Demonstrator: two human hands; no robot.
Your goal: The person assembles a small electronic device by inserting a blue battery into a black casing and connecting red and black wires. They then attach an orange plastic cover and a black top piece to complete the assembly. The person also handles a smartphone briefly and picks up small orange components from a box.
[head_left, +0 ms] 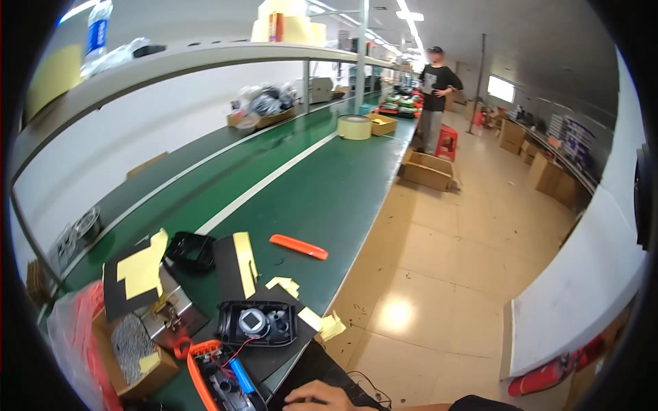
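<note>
At the lower edge my right hand shows in part, back up and fingers bent to the left; most of the fingers are cut off. Closest to it is an orange-and-black plastic housing half at the bench edge, holding a blue cylindrical battery. A red wire runs from there to a black housing half, which carries a round part with a small square display. Under them lie black foam sheets with yellow backing paper. My left hand is out of view.
Left are a cardboard box of small grey pieces, a metal fixture and a black shell. An orange strip lies on the green bench. Farther off, a person stands beside a carton.
</note>
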